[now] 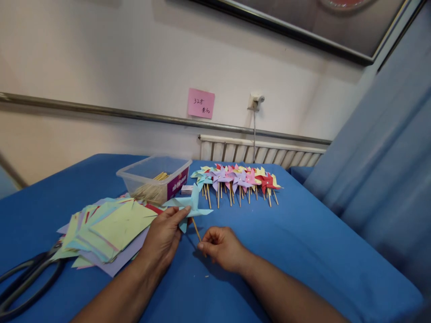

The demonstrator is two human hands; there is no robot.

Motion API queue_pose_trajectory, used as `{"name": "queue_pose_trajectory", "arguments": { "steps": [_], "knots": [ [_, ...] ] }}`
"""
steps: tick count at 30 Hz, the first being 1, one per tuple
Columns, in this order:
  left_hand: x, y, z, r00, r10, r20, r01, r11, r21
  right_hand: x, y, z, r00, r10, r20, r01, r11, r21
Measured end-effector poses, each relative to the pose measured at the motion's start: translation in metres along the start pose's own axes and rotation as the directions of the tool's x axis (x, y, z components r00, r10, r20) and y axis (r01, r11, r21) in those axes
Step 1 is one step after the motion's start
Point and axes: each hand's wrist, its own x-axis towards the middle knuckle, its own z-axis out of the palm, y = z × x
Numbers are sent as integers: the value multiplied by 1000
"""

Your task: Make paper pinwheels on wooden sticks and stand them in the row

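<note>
1. Cream wall [101, 58], evenly lit, crossed by a horizontal metal rail [101, 111].
2. Pink sticky note [201, 103] with handwriting, stuck on the wall just above the rail.
3. White wall socket [255, 102], its cable hanging down.
4. White ribbed radiator [262, 152] below the rail.
5. Dark-framed panel [303, 27], upper right.
6. Blue curtain [387, 170], right side.

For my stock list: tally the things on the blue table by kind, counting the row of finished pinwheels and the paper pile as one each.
Pinwheel held by the left hand and right hand: 1
Row of finished pinwheels: 1
Pile of coloured paper squares: 1
Clear plastic box: 1
Scissors: 1
Total: 5
</note>
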Motion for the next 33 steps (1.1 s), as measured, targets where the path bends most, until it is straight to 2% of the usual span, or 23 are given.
{"name": "queue_pose_trajectory", "arguments": {
  "steps": [4,8,9,10,11,16,19,24,33],
  "knots": [
    [-2,4,4,999,-21,32,22,999,-28,3,2,-6,994,-57,-93,50,996,-76],
    [-4,7,4,994,-107,33,107,994,-8,12,-4,-38,947,-150,-283,101,978,-180],
    [-3,7,2,992,-123,34,123,992,11,14,-6,-51,915,-160,-370,63,964,-260],
    [-3,6,1,989,-140,43,139,990,38,17,-7,-64,862,-171,-478,-10,936,-353],
    [-2,4,-1,986,-159,49,155,986,68,19,-8,-78,828,-173,-534,-55,922,-384],
    [5,-9,-8,970,-231,71,221,968,122,21,-2,-138,691,-125,-712,-300,847,-439],
    [5,-12,-8,965,-254,68,242,958,151,20,5,-158,647,-72,-759,-436,781,-446],
    [1,-12,-4,955,-283,91,263,946,188,21,9,-168,624,-9,-781,-563,688,-458],
    [-2,-14,-1,944,-308,118,274,931,241,25,10,-165,644,5,-765,-595,633,-496]
  ]
}}
